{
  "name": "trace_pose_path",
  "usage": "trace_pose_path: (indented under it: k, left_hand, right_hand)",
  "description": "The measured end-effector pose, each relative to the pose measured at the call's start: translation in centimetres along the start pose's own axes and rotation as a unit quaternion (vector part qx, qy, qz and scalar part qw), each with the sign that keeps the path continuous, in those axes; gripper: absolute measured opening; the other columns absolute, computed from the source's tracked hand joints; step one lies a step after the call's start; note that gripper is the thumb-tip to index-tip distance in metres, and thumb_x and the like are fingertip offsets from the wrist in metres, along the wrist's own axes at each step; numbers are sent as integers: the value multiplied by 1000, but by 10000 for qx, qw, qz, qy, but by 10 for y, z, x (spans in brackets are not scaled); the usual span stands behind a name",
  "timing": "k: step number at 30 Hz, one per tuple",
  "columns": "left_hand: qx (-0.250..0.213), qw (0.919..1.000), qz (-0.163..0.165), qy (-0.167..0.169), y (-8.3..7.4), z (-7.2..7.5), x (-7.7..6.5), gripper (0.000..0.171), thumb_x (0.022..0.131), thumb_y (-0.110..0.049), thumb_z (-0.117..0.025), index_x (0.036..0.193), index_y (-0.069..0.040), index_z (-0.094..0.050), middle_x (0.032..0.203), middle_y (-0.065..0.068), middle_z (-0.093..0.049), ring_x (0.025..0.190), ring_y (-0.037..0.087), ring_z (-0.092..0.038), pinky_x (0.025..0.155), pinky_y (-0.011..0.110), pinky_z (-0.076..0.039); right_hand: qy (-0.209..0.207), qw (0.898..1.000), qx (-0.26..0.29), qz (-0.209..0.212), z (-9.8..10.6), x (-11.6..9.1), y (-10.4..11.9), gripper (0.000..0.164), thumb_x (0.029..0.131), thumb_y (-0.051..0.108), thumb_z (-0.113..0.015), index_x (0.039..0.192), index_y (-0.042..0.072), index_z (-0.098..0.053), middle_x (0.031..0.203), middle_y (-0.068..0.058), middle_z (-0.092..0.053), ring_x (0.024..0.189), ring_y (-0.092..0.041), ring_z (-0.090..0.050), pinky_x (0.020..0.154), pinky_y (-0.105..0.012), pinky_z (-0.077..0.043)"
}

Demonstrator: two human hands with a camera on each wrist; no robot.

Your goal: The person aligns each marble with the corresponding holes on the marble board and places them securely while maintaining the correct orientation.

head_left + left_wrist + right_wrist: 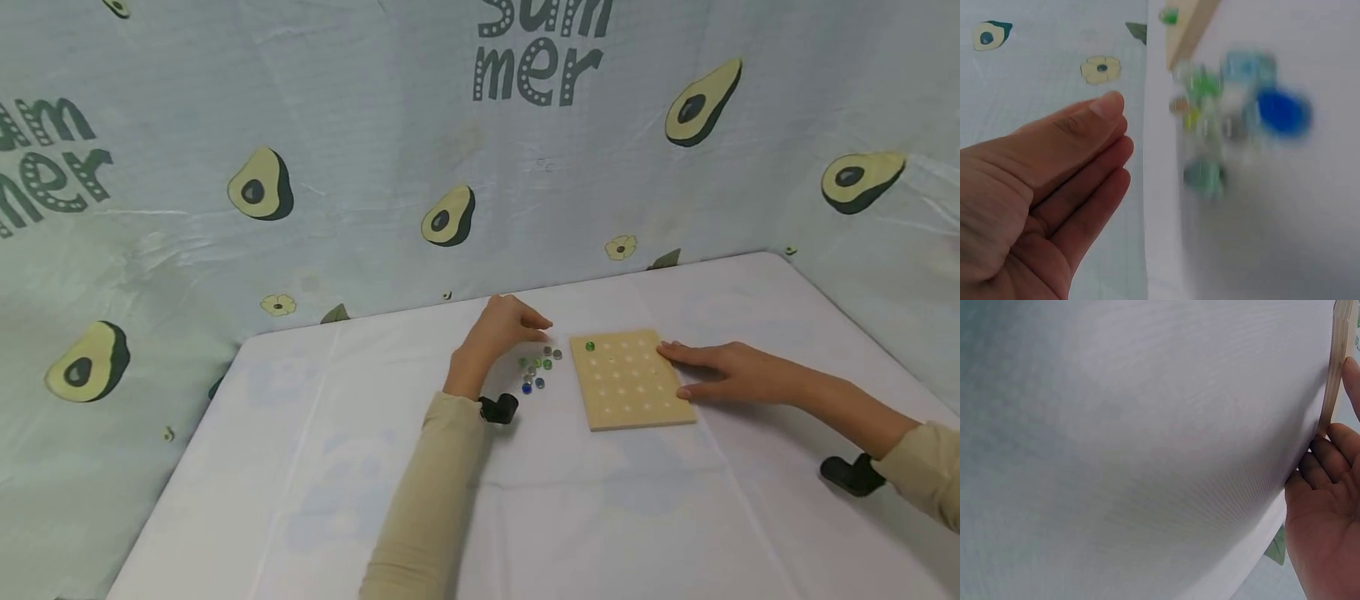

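With the board steadied at its edge by the unclenched right hand, glass beads just beside the left hand, whose grasp cannot be told, may be scattered if brushed.

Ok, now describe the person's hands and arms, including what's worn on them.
Both the left hand and right hand look ungloved. The left sleeve and right sleeve are plain beige. A small black wrist camera shows at each wrist, left and right. I see no cables.
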State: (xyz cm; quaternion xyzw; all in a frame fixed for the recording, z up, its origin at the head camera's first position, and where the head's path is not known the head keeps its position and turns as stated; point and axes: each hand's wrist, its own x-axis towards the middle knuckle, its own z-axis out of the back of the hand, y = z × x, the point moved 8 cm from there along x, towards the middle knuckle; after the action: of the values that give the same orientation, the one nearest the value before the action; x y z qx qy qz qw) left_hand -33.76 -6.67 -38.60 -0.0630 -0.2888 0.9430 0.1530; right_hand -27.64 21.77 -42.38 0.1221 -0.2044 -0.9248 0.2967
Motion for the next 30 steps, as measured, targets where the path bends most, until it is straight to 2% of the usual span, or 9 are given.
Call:
trace_pose_path:
  k: [5,9,15,24,30]
  left_hand:
    - [-91,9987,-249,425,17,18,-7,25,89,-17,-80,114,-14,-80,108,-1,-78,112,15,-67,96,32,-53]
    - [-137,9966,-447,675,30,25,-12,24,88,-17,-81,112,-18,-81,105,-4,-78,108,12,-69,94,31,-54]
    - [-287,9938,-589,896,42,19,-17,26,85,-18,-84,110,-21,-82,104,-7,-78,105,9,-69,91,29,-56]
    - [188,9908,-990,908,39,7,-18,26,84,-16,-84,109,-18,-82,104,-4,-78,99,6,-69,83,22,-55]
    - [175,9893,-1160,868,37,4,-19,26,82,-18,-85,108,-17,-82,103,-4,-78,100,7,-71,85,22,-56]
  right_hand:
    - [48,9999,26,-85,5,1,2,82,91,57,-68,155,13,-43,157,-19,-40,144,-44,-37,110,-63,-37]
    - [36,9999,54,-131,6,1,1,80,91,54,-70,155,13,-43,157,-19,-40,144,-44,-36,110,-62,-37]
    - [38,10000,40,-81,2,2,0,80,92,53,-70,155,12,-43,157,-20,-40,143,-44,-38,110,-61,-38]
    - [33,9999,-103,-80,-1,1,-2,80,93,54,-69,155,11,-42,156,-20,-41,143,-43,-40,110,-60,-39]
    - [39,9999,-105,-51,1,0,2,79,93,54,-68,155,12,-43,156,-19,-42,143,-42,-40,110,-59,-40]
